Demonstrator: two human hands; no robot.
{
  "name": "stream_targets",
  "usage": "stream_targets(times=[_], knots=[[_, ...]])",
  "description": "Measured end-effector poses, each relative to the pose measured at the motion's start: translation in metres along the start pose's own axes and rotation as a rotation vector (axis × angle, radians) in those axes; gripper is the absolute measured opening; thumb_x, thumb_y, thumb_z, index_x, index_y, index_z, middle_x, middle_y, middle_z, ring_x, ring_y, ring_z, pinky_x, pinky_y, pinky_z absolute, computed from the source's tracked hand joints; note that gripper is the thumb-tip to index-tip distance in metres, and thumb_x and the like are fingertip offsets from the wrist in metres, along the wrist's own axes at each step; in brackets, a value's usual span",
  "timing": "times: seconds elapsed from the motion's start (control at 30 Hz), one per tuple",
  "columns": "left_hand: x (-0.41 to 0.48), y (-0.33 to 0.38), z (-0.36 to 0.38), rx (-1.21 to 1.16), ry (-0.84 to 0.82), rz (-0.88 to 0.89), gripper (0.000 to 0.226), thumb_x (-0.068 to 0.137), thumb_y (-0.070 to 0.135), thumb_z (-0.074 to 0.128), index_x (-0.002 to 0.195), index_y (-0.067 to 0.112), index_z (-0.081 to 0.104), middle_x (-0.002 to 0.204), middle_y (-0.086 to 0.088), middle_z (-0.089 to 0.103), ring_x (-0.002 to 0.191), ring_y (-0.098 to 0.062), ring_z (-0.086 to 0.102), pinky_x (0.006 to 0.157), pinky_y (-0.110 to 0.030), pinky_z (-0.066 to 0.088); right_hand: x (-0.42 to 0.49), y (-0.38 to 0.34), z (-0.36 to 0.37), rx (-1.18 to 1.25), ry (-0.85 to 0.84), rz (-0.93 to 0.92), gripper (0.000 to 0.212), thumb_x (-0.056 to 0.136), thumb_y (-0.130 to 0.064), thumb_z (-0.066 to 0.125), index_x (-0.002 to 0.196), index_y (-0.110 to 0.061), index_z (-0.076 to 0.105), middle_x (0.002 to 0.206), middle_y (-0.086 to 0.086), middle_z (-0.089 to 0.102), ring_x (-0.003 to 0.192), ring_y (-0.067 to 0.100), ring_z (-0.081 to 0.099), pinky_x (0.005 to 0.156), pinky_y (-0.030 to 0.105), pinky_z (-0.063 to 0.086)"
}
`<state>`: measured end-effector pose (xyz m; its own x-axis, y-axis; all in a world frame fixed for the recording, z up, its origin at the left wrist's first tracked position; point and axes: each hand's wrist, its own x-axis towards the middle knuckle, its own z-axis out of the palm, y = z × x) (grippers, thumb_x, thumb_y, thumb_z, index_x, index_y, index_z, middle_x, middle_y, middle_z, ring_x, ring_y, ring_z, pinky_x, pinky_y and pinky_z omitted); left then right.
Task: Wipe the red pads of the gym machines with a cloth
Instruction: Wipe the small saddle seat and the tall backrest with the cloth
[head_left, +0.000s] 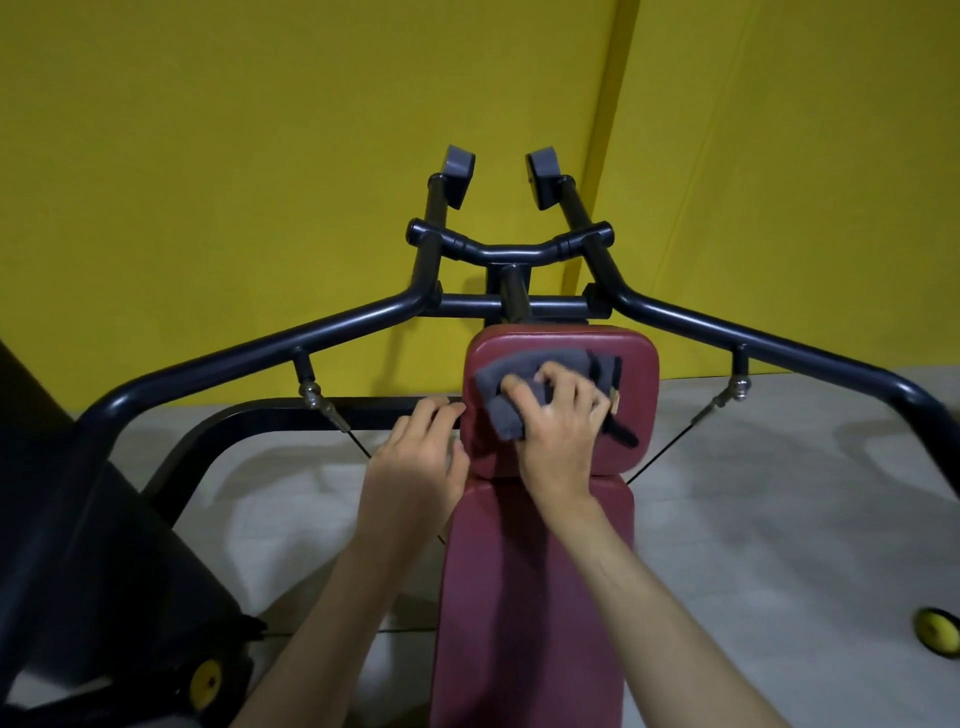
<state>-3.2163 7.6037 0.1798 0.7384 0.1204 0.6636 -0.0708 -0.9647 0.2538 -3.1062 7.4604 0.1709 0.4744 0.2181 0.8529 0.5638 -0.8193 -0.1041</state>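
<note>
Grey cloth (514, 371) sits bunched on the upper red pad (641, 415), toward its top left. My right hand (558, 418) is on top of it, grip closed round the cloth, fingers curled, pressing it to the pad face. Left hand (415, 452) is just beside, grip wrapped on the pad's left edge. Below the upper pad, the long red back pad (524, 597) runs down toward me, with my right forearm over its corner. Black tube frame (260, 345) spreads left and right behind the pad, with a thin cable (670, 451) hanging from each arm. Two grey blocks (460, 174) sit at the frame's top. Yellow wall (260, 130) behind, pale floor (779, 493) under. Yellow cap (205, 686) low left. Yellow round thing (937, 631) at the right edge, can't tell what.
</note>
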Motion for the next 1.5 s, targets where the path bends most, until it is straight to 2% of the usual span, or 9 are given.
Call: stream_targets(times=[0.1, 0.2, 0.33, 0.53, 0.83, 1.0, 1.2, 1.33, 1.5], knots=[[0.005, 0.007, 0.007, -0.027, 0.005, 0.007, 0.037, 0.097, 0.014, 0.058, 0.133, 0.007, 0.062, 0.136, -0.004, 0.060, 0.106, -0.022, 0.063, 0.084, -0.034, 0.058, -0.073, 0.016, 0.005, 0.002, -0.117, -0.079, 0.042, 0.078, -0.013, 0.081, 0.114, -0.030, 0.068, 0.117, 0.008, 0.049, 0.100, 0.030, 0.047, 0.083, 0.047, 0.037], [0.007, 0.015, 0.014, -0.053, -0.013, 0.036, 0.043, 0.099, 0.014, 0.054, 0.141, 0.007, 0.058, 0.146, -0.002, 0.056, 0.114, -0.019, 0.061, 0.091, -0.032, 0.057, -0.103, 0.028, 0.001, -0.015, -0.195, -0.132, 0.041, 0.073, -0.009, 0.077, 0.108, -0.030, 0.070, 0.115, 0.006, 0.046, 0.098, 0.027, 0.047, 0.082, 0.046, 0.037], [0.010, 0.020, 0.019, -0.051, -0.035, 0.055, 0.052, 0.094, 0.007, 0.054, 0.147, 0.006, 0.053, 0.148, -0.005, 0.056, 0.112, -0.022, 0.061, 0.087, -0.036, 0.058, -0.029, 0.027, -0.011, 0.009, -0.126, -0.012, 0.034, 0.080, -0.015, 0.063, 0.109, -0.031, 0.070, 0.114, 0.005, 0.047, 0.097, 0.030, 0.046, 0.077, 0.044, 0.034], [0.011, 0.030, 0.026, -0.047, -0.025, -0.037, 0.063, 0.084, 0.003, 0.049, 0.146, 0.008, 0.054, 0.150, -0.006, 0.054, 0.089, -0.022, 0.064, 0.078, -0.036, 0.059, 0.073, 0.023, -0.029, -0.008, -0.087, 0.117, 0.043, 0.075, -0.011, 0.066, 0.114, -0.031, 0.063, 0.117, 0.006, 0.051, 0.105, 0.029, 0.048, 0.082, 0.044, 0.033], [0.012, 0.030, 0.041, -0.001, 0.039, -0.054, 0.063, 0.078, -0.003, 0.052, 0.140, 0.006, 0.060, 0.144, -0.011, 0.059, 0.079, -0.027, 0.061, 0.076, -0.037, 0.057, -0.102, 0.057, -0.010, -0.007, -0.290, -0.060, 0.035, 0.074, -0.011, 0.063, 0.102, -0.032, 0.066, 0.111, 0.002, 0.046, 0.085, 0.030, 0.052, 0.070, 0.044, 0.039], [0.012, 0.034, 0.036, -0.051, -0.040, -0.119, 0.066, 0.082, -0.001, 0.055, 0.147, 0.012, 0.053, 0.150, -0.006, 0.053, 0.090, -0.024, 0.061, 0.086, -0.038, 0.054, -0.016, 0.057, -0.030, 0.009, -0.195, 0.058, 0.041, 0.069, -0.013, 0.074, 0.105, -0.030, 0.064, 0.110, 0.005, 0.048, 0.094, 0.030, 0.046, 0.076, 0.042, 0.032], [0.014, 0.035, 0.036, -0.095, -0.092, -0.168, 0.068, 0.083, -0.004, 0.058, 0.149, 0.013, 0.050, 0.154, -0.004, 0.048, 0.090, -0.023, 0.056, 0.089, -0.041, 0.052, 0.068, 0.057, -0.035, 0.020, -0.057, 0.231, 0.044, 0.075, -0.001, 0.064, 0.110, -0.027, 0.064, 0.119, 0.006, 0.051, 0.109, 0.028, 0.047, 0.086, 0.043, 0.034], [0.015, 0.034, 0.036, -0.071, -0.075, -0.151, 0.064, 0.082, 0.000, 0.050, 0.145, 0.009, 0.053, 0.150, -0.010, 0.052, 0.090, -0.028, 0.059, 0.087, -0.042, 0.053, -0.005, 0.062, -0.023, 0.039, -0.073, 0.233, 0.049, 0.071, -0.006, 0.065, 0.115, -0.028, 0.065, 0.121, 0.009, 0.051, 0.108, 0.031, 0.046, 0.087, 0.045, 0.036], [0.015, 0.038, 0.034, -0.071, -0.092, -0.161, 0.063, 0.085, -0.001, 0.051, 0.147, 0.010, 0.051, 0.151, -0.008, 0.050, 0.092, -0.027, 0.058, 0.086, -0.041, 0.052, -0.101, 0.079, -0.020, 0.036, -0.295, 0.194, 0.059, 0.056, -0.005, 0.084, 0.105, -0.031, 0.063, 0.110, 0.004, 0.048, 0.094, 0.028, 0.045, 0.079, 0.043, 0.035]])
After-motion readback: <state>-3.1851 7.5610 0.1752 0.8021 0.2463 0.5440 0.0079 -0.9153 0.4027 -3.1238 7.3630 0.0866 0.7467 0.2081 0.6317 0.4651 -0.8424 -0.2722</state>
